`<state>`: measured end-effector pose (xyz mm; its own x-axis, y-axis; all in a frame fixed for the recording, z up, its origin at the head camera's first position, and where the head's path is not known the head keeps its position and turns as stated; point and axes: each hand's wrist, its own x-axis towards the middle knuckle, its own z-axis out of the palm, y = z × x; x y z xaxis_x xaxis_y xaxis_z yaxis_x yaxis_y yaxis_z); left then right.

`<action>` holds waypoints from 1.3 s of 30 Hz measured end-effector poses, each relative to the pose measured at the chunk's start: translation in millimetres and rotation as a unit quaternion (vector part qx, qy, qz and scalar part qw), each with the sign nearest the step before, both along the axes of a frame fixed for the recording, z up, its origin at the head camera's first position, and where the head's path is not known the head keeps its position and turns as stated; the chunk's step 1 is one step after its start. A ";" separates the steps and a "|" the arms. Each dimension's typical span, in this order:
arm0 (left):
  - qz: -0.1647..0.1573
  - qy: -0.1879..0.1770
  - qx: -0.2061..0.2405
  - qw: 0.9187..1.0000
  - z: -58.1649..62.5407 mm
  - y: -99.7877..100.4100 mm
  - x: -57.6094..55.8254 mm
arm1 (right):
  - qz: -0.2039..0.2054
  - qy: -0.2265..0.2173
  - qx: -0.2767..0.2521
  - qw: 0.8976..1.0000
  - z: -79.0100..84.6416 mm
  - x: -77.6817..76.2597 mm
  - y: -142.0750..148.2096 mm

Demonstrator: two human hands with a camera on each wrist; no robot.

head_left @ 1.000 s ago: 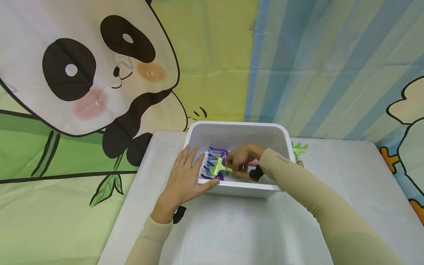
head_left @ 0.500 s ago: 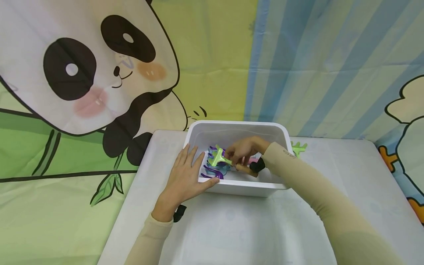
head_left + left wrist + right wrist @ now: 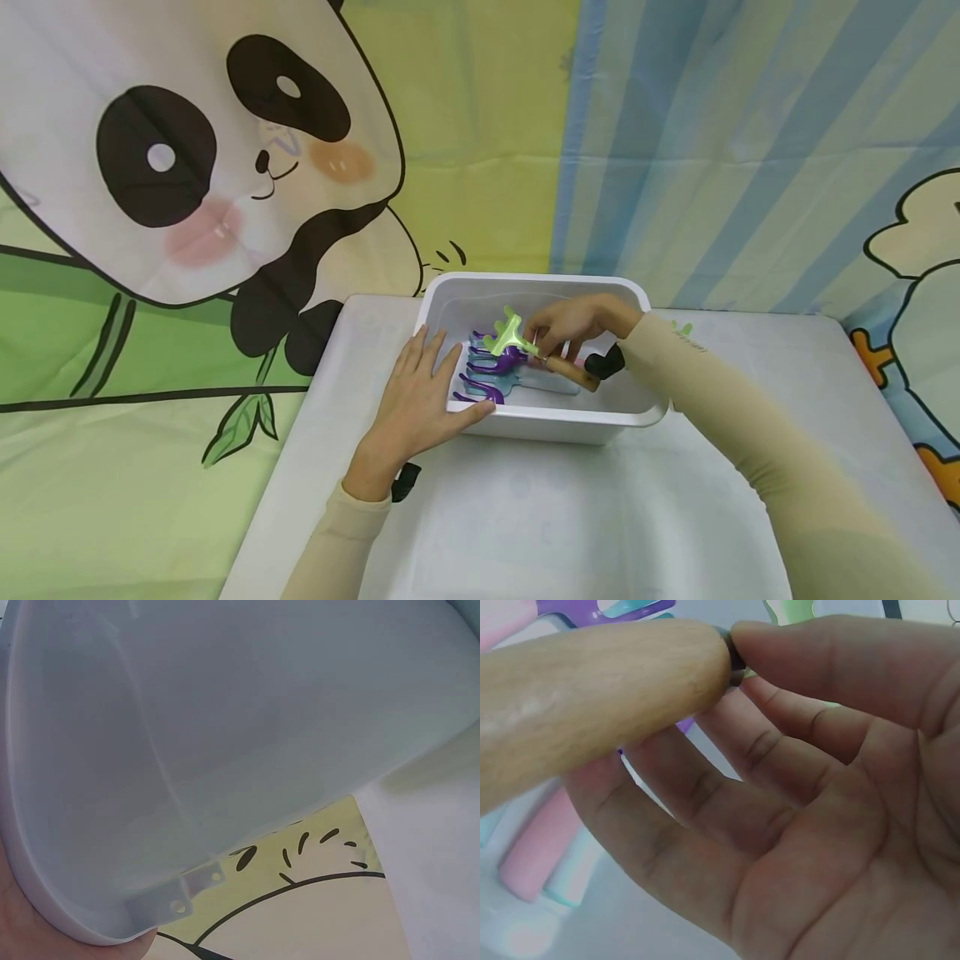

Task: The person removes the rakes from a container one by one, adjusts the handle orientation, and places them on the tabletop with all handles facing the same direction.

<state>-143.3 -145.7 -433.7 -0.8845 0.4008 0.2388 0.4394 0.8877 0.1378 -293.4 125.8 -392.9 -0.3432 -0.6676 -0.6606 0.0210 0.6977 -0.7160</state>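
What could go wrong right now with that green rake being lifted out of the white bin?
The right hand only pinches the green plastic rake with the wooden handle near its neck, so the heavier handle might swing and slip free. Its tines hang just above the purple and blue rakes piled below and could snag one. The left hand rests flat on the white plastic bin at its corner, so a snag might tug the bin sideways.

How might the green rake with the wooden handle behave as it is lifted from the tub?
The rake probably stays stiff: its tines hold their shape as the right hand pinches it. It seems light, carried by fingertips alone. Its rounded wooden handle could roll if laid down, though the wide head may stop it.
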 end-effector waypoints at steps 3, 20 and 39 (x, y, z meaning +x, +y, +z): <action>0.001 -0.005 -0.002 1.000 1.1 0.2 0.5 | 0.005 0.002 -0.011 1.000 6.2 1.9 4.3; 0.011 -0.024 -0.007 1.000 1.6 0.5 1.1 | -0.045 0.001 -0.092 0.995 32.0 14.2 25.8; 0.005 -0.017 -0.002 1.000 2.4 0.6 1.5 | -0.092 0.026 -0.108 0.990 64.8 34.8 72.7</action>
